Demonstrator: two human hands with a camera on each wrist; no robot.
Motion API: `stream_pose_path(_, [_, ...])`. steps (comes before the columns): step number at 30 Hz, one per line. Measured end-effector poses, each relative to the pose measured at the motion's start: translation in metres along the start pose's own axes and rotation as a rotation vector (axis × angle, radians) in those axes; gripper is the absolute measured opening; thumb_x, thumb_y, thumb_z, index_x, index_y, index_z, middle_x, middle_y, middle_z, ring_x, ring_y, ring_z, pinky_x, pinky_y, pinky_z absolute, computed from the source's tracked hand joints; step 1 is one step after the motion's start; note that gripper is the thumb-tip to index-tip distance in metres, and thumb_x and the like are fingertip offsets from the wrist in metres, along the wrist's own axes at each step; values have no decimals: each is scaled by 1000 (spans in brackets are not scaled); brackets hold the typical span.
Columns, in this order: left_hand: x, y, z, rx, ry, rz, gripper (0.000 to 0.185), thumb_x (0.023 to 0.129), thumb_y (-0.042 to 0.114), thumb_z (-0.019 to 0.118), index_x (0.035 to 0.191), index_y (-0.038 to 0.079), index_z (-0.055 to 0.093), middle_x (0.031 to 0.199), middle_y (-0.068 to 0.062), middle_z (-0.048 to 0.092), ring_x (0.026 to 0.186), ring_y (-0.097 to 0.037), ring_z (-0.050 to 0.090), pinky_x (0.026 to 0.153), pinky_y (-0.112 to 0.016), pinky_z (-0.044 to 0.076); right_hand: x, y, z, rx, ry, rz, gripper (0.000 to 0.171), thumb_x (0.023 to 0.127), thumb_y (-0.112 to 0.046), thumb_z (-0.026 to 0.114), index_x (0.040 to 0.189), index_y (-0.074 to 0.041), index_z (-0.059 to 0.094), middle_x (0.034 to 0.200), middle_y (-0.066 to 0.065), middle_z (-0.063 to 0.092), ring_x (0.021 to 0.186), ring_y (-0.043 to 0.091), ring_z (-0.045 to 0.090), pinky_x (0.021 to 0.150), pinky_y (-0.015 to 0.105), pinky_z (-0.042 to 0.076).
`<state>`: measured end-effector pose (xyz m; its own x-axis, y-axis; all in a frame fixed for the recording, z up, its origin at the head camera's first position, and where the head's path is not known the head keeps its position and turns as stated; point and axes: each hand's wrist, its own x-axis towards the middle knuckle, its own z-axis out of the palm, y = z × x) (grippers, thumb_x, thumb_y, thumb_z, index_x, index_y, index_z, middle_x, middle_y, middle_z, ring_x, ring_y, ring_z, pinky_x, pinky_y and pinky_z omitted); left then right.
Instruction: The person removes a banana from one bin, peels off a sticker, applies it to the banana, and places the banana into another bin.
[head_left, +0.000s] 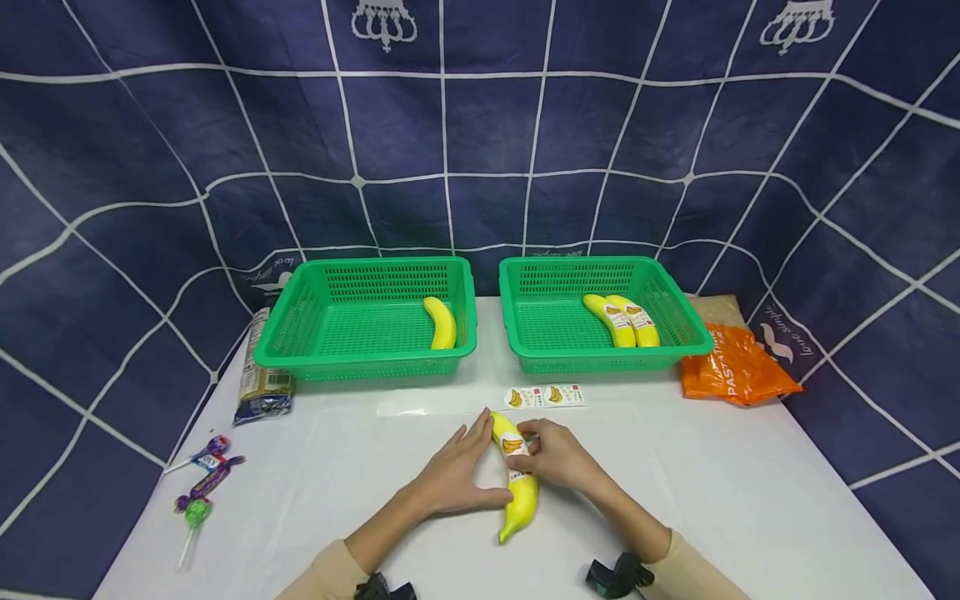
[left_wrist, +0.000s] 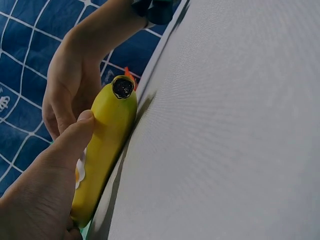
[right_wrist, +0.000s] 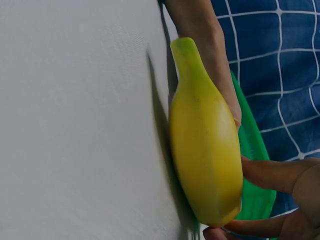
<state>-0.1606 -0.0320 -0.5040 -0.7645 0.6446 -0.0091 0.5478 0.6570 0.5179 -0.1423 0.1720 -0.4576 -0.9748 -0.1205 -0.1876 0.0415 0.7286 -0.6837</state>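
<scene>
A yellow banana lies lengthwise on the white table, its stem end toward me. Around its upper middle is a white label with a banana picture. My left hand holds the banana from the left, thumb near the lower part and fingers at the far end. From the right, my right hand grips it, thumb on the label and fingers along the side. The left wrist view shows the left thumb on the banana; in the right wrist view the banana hides part of the right fingertips.
A strip with two banana labels lies beyond the hands. The left green basket holds one plain banana; the right green basket holds two labelled bananas. Packets flank the baskets, including an orange bag. Lollipops lie at left.
</scene>
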Motion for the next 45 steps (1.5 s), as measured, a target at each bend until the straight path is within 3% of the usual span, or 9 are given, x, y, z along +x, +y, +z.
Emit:
stream_pose_path(10, [0,0,-1,8,-14,-7,118,74,82,54,156,7,16,166,-5,6,152,-19,18,124,-43,18,-4,-1,7,-41,26,24,64,75,-31,83,124,4,62,82,2,59,71,14,50,57,23,40])
stream_pose_path(24, [-1,0,-2,2,-6,0,118,75,81,55,156,5,15,166,-6,7,152,-20,18,124,-44,18,-1,-4,7,-17,44,37,49,73,-26,83,109,3,70,75,0,63,65,12,54,56,23,44])
stream_pose_path(34, [0,1,-5,6,-7,0,118,75,82,55,156,7,15,166,-6,6,152,-21,17,123,-44,21,2,-3,2,-20,42,82,47,70,-23,85,107,2,72,83,3,68,69,13,55,58,24,45])
stream_pose_path(40, [17,1,-21,6,45,6,115,77,76,59,156,4,14,165,-6,6,152,-21,15,124,-43,20,1,-3,0,-9,24,55,47,70,-22,85,107,3,72,84,3,68,69,12,55,59,24,46])
stream_pose_path(45, [48,7,-43,-23,102,12,112,80,68,64,156,4,12,166,-8,5,151,-28,18,123,-44,21,0,-2,-1,-9,14,40,44,71,-21,84,107,1,72,85,3,68,71,13,55,60,26,47])
